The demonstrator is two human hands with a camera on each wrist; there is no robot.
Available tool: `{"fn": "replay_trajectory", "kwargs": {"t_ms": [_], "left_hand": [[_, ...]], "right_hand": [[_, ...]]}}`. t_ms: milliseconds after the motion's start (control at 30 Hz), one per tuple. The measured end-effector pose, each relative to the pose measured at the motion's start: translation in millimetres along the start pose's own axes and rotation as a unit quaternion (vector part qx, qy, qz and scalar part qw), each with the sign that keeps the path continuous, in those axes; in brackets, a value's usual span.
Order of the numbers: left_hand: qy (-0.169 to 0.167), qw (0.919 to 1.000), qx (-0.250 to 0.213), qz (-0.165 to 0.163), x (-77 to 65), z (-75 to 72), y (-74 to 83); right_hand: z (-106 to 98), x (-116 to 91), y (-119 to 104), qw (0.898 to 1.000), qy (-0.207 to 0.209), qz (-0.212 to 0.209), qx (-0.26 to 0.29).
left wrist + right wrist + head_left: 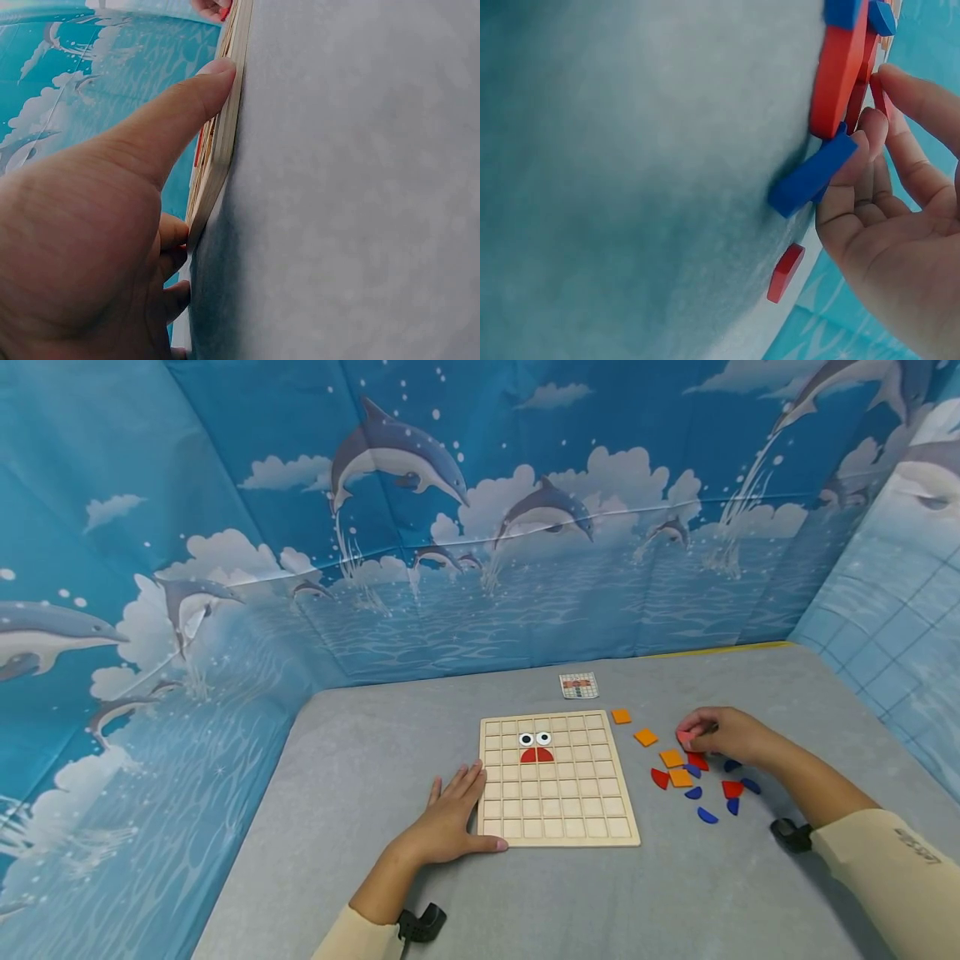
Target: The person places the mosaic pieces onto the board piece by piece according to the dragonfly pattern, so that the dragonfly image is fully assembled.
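Observation:
A light wooden grid board (528, 818) lies flat on the table. Two eye pieces (535, 739) sit in its upper cells, above two red quarter-round pieces (537, 755) placed side by side. My left hand (448, 818) rests at the board's near left corner, fingers extended along the left side. In the left wrist view, its thumb (180, 105) lies against the board's front edge. Over the loose pieces to the right, my right hand (723, 735) pinches a red piece (880, 96) between thumb and fingertips; its full outline is hidden.
Several orange squares (646, 737) lie right of the board. Among them are loose red pieces (659, 778) and blue rounded pieces (707, 816). A small patterned card (579, 686) lies behind the board. A dolphin-printed curtain (465, 602) borders the grey table (360, 760).

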State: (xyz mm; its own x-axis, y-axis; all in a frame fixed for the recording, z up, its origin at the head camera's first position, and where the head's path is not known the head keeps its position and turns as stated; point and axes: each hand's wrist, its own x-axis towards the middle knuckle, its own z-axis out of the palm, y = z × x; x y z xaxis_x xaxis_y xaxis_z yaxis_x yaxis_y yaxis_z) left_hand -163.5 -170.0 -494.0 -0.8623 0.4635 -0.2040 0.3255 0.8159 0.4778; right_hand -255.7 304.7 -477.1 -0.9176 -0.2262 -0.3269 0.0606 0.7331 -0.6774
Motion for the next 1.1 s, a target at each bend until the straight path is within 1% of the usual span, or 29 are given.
{"fn": "replay_trajectory", "kwargs": {"t_ms": [233,467,667,900,1100], "left_hand": [[0.000,1.0000,0.003,0.001,1.0,0.7,-0.7],[0.000,1.0000,0.004,0.002,1.0,0.5,-0.4],[0.000,1.0000,0.005,0.002,0.6,0.6,0.0],[0.003,1.0000,0.008,0.000,0.5,2.2,-0.3],[0.004,1.0000,0.004,0.001,0.1,2.2,-0.1]], "right_hand": [[-1,0,-3,1.000,0.008,0.003,0.001],[0,-3,-17,1.000,0.013,-0.008,0.000],[8,-6,-32,1.000,0.016,-0.021,0.004],[17,-10,-50,0.999,-0.001,-0.039,0.039],[28,-9,-62,0.997,0.000,-0.062,0.052]]}}
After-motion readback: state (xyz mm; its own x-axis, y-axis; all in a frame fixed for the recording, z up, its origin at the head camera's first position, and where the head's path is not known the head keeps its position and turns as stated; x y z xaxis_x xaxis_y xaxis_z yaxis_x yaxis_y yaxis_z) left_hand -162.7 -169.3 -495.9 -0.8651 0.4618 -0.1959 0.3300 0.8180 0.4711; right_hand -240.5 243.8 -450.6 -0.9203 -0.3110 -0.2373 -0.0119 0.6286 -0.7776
